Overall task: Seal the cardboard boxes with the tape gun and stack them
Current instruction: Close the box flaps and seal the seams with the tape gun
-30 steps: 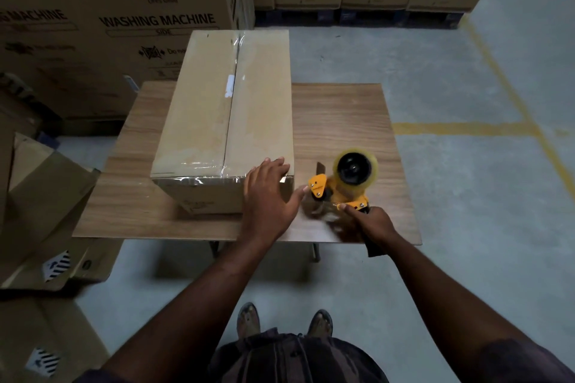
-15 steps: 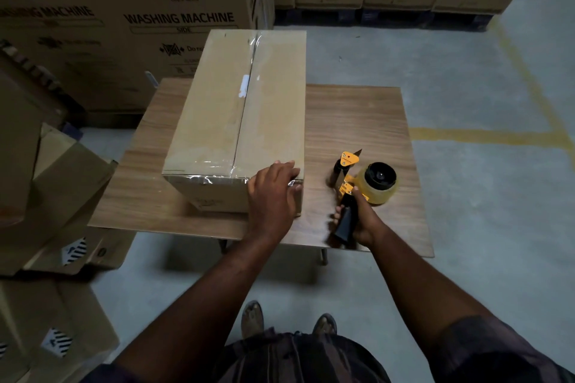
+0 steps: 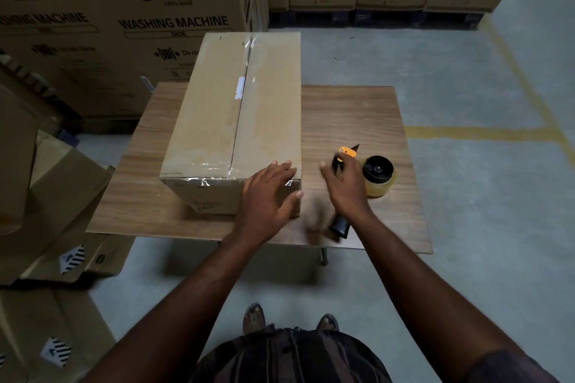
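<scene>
Tape gun (image 3: 357,183) was laid on the counter (image 3: 348,115) beside the sealed box (image 3: 236,121); both hands' grip was open, empty, the left hand (image 3: 267,196) steadying its corner.

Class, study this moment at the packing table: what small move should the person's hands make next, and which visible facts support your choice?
Probably bring the right hand across to the box and grip its near end with both hands. Tape already shines along the top seam, the tape gun lies on the table under open fingers, and the left hand rests on the near corner.
</scene>
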### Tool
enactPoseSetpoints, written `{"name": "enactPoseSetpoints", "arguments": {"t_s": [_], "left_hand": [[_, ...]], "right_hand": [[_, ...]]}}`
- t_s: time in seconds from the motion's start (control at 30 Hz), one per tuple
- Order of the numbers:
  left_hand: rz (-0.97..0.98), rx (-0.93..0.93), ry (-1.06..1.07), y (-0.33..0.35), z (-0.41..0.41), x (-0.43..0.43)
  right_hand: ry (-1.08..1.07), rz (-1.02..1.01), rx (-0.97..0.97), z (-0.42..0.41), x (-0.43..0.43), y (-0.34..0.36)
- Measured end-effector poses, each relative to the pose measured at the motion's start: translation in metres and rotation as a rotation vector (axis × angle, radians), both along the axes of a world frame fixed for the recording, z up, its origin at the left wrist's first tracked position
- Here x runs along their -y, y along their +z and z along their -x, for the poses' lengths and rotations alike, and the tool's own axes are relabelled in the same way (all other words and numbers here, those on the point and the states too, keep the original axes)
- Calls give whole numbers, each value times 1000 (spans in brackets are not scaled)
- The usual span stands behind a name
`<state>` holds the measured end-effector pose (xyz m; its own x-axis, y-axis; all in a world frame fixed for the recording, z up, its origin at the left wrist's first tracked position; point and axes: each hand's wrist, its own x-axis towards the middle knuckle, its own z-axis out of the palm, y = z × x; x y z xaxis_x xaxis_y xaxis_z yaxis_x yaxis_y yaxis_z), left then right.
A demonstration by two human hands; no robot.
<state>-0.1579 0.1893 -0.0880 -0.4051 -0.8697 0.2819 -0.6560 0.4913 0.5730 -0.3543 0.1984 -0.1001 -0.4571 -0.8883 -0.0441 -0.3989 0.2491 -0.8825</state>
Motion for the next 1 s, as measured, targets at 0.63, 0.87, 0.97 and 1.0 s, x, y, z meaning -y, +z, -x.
{"name": "enactPoseSetpoints", "arguments": {"t_s": [0.63,0.87,0.97,1.0], "left_hand": [[205,-15,-90,-6,-30,32],[161,15,-153,-3,-38,32],[167,14,-128,5,-41,29],[185,-9,-86,10,-42,28]], "right_hand": [[623,261,-592,-33,-4,2],[622,249,-635,-34,-9,1],[602,253,-581,-37,-14,12],[561,298,-590,-40,-15,15]]}}
